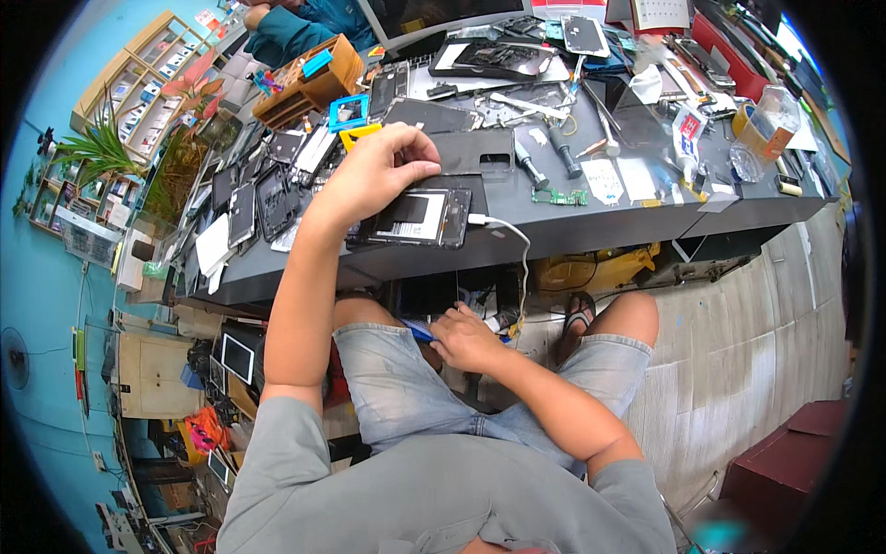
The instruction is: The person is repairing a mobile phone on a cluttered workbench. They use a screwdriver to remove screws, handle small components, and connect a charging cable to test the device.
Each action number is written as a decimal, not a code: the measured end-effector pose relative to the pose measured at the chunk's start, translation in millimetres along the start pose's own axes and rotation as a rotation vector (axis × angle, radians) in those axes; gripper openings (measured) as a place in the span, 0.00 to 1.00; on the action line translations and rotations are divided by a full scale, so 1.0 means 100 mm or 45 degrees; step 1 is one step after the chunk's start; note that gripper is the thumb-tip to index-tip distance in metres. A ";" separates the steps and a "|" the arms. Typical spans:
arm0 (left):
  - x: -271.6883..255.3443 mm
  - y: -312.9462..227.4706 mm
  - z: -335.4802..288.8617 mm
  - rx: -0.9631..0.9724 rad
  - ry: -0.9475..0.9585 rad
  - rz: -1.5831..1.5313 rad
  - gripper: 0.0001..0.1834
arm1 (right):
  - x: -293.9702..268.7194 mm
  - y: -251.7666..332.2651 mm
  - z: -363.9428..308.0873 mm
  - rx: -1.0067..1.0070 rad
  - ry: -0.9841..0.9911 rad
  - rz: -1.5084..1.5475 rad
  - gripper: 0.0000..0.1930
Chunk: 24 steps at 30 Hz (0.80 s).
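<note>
We look down on a grey bench (591, 222) crowded with phone parts. Our left hand (374, 171) rests on an opened phone (415, 219) near the bench's front edge, fingers curled down over the phone's far side and thumb tucked; it presses on the phone rather than grasping it. The phone lies flat, its back off and a dark battery showing. A white cable (512, 235) plugs into the phone at its 3 o'clock end and drops over the bench edge.

Our right hand (466, 337) is below the bench, over the lap, at 6 o'clock from the phone. It is loosely closed on a blue tool (417, 330), whose tip sticks out toward 9 o'clock.

At 3 o'clock from the phone a small green board (559, 197) lies on the bench. At 1 o'clock lie two black-handled screwdrivers (531, 166). At 9 o'clock a row of dark phones (258, 198) lies side by side. At 11 o'clock stands a wooden box (309, 83)
</note>
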<state>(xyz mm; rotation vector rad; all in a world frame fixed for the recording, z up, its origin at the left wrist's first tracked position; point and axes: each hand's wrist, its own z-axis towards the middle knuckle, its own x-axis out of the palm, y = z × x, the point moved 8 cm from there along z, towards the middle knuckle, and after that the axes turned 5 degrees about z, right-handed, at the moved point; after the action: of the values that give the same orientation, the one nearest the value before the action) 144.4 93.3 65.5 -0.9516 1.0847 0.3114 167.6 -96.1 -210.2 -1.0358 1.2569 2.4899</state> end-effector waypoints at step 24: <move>-0.58 1.19 -0.69 -0.241 -0.597 -0.541 0.06 | 0.22 -0.13 -0.03 0.052 0.175 -0.041 0.13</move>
<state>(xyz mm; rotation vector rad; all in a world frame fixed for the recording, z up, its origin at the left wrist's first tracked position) -1.1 121.2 46.1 -1.1772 0.4151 0.2693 158.1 -93.6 -233.8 -1.2254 1.3116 2.3944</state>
